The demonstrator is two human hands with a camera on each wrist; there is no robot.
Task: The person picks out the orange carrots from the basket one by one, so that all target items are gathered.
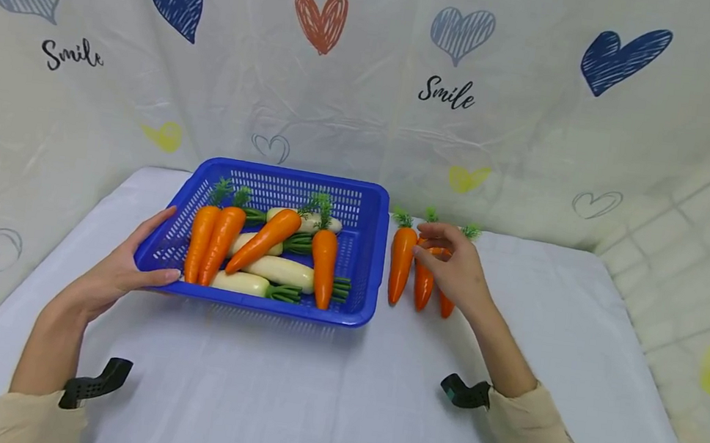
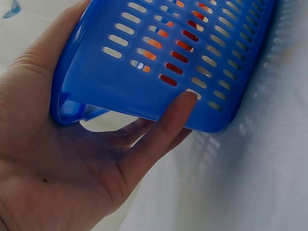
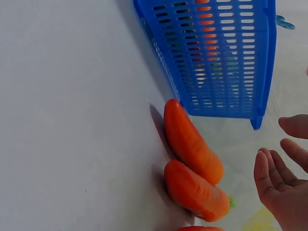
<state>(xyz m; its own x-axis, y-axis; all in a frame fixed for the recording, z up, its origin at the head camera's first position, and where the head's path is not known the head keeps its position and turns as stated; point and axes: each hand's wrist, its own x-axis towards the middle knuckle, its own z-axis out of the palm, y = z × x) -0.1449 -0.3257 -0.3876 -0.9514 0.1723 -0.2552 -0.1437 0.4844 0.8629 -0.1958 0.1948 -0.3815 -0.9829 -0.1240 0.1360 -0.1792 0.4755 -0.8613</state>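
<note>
My left hand (image 1: 116,270) grips the left side of a blue plastic basket (image 1: 380,254), thumb at the front corner; in the left wrist view, fingers press its slotted wall (image 2: 91,82). Inside lie several white radishes (image 1: 279,271) with green stems, and several orange carrots (image 1: 264,241) with leafy tops lie over them. Right of the basket, three more carrots lie side by side on the table: a left one (image 1: 400,265), a middle one (image 1: 423,285) and a right one (image 1: 446,307). Above them hovers my right hand (image 1: 463,272), fingers loosely bent and holding nothing, partly hiding two.
A white cloth covers the table (image 1: 280,397). Behind it hangs a pale curtain (image 1: 371,90) printed with hearts and the word Smile, close to the basket's back rim. Each wrist carries a black camera mount, such as the left mount (image 1: 98,384).
</note>
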